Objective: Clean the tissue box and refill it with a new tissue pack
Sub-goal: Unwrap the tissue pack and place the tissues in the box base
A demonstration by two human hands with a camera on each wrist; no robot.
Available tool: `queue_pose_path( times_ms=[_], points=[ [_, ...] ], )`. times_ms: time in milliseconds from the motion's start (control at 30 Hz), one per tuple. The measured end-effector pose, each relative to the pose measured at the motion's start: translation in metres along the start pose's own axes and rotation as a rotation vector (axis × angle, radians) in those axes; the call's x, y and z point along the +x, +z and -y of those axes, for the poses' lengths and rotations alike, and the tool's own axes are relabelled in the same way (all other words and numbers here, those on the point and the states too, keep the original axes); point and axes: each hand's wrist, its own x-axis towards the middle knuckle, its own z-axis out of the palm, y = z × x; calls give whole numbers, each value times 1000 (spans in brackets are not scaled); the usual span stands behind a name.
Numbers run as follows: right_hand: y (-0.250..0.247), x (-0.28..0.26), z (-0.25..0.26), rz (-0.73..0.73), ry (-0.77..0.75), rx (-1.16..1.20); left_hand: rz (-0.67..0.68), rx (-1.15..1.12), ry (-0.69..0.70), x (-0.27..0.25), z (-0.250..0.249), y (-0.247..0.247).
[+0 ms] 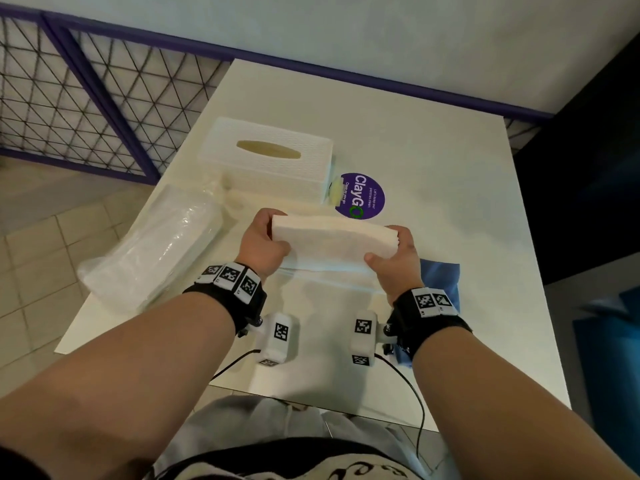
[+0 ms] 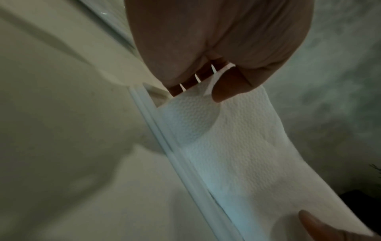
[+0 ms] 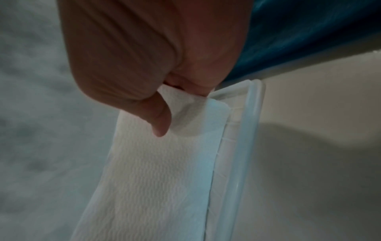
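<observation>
A white stack of tissues [image 1: 332, 240] hangs between both hands over the table. My left hand [image 1: 263, 237] grips its left end, thumb on the near face. My right hand [image 1: 394, 258] grips the right end the same way. In the left wrist view the thumb and fingers of my left hand [image 2: 202, 91] pinch the embossed stack [image 2: 237, 146]. In the right wrist view my right hand [image 3: 175, 106] pinches the stack's [image 3: 160, 171] corner. A flat white box base [image 1: 322, 285] lies just below, its rim [image 2: 179, 163] [image 3: 243, 146] beside the stack. The white woven tissue box cover [image 1: 270, 161] stands behind, slot up.
A clear plastic tissue pack [image 1: 152, 251] lies at the table's left edge. A blue cloth [image 1: 440, 282] lies under my right wrist. A purple round sticker [image 1: 363, 195] sits right of the box cover. The white table [image 1: 433, 168] has bare surface at the right and back.
</observation>
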Motion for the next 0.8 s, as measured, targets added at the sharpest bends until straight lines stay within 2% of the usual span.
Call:
queue_pose_path(
  times_ms=[167,367,533,700,800],
  points=[
    [-1,1,-5,-17,-78,-10,-36,50,59,-4,-3,4],
    [-3,1,-15,13,-45,-119,-16,77,25,0,12,-4],
    [-4,4,-8,3,30,-154,102,335,8,7,6,-9],
    [-9,18,13,-30,70,-156,-2,336,-18,25,-11,-13],
    [-9,20,9,-15,166,-168,40,480,-59,30,-9,-13]
  ],
)
